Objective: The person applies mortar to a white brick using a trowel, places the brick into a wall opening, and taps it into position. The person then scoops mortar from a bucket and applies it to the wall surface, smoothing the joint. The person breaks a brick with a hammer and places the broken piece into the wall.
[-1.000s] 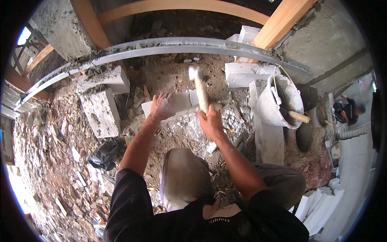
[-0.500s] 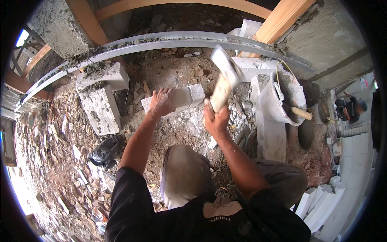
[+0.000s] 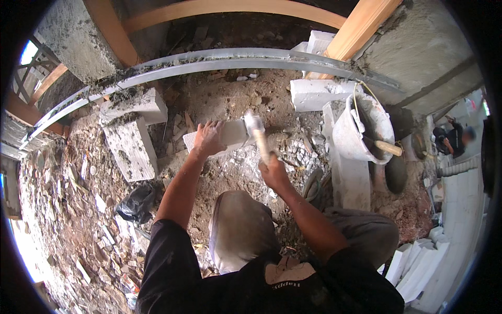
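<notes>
A pale lightweight concrete block (image 3: 234, 133) lies on the rubble in front of me. My left hand (image 3: 209, 138) grips its left part from above, with the fingers over the top. My right hand (image 3: 273, 170) is closed round the wooden handle of a hatchet (image 3: 263, 145). The hatchet's metal head, smeared by motion, is down at the block's right end and hides part of it. White crumbs and chips (image 3: 261, 183) are scattered below that end.
Left lie two mortar-stained blocks (image 3: 133, 149) and a black plastic bag (image 3: 137, 201). On the right, a whitish bucket (image 3: 345, 128) holds a wooden-handled tool (image 3: 388, 147). A metal channel (image 3: 219, 58) crosses ahead. Another person (image 3: 454, 138) is at far right.
My right hand has swung the hatchet down and to the left, from raised to the block's right end. My left hand stays on the block. The loose-looking end piece is no longer clearly visible.
</notes>
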A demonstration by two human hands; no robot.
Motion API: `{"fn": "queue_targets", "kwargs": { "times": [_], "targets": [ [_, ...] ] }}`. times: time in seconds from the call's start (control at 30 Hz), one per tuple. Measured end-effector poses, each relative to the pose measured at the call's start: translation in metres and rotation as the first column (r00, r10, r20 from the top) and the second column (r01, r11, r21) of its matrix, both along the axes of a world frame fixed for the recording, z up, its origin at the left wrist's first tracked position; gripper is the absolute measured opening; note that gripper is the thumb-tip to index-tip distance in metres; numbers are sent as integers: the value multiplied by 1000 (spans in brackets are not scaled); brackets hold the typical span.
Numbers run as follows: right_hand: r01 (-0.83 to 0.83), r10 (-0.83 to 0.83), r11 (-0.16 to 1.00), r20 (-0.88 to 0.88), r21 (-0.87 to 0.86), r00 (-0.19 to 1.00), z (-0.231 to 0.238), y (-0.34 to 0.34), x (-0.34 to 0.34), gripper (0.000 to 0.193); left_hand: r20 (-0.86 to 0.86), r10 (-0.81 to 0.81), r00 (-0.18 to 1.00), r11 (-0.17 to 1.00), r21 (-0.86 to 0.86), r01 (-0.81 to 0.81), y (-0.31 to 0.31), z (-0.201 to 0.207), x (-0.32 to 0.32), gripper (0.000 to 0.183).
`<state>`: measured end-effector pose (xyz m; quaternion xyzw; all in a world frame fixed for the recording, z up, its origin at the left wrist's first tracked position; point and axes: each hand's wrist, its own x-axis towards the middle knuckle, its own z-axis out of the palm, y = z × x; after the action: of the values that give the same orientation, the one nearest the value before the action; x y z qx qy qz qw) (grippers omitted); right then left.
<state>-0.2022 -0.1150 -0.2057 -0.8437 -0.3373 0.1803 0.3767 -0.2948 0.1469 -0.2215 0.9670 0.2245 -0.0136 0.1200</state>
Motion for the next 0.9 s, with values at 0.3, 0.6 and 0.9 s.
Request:
{"fn": "queue_targets", "kwargs": {
  "times": [0.3,0.6,0.9],
  "targets": [
    [169,-191,924,30,342,981,9,-7,7,27,69,7,998,997,-79,-1,11,3,-2,94],
    [356,-351,926,-58,128,935,-78,-79,34,27,152,247,957,969,-39,-244,45,37,18,93],
    [455,-472,881,-326,-132,819,-122,-100,9,24,397,86,914,950,245,-196,45,-22,12,76]
  ]
}}
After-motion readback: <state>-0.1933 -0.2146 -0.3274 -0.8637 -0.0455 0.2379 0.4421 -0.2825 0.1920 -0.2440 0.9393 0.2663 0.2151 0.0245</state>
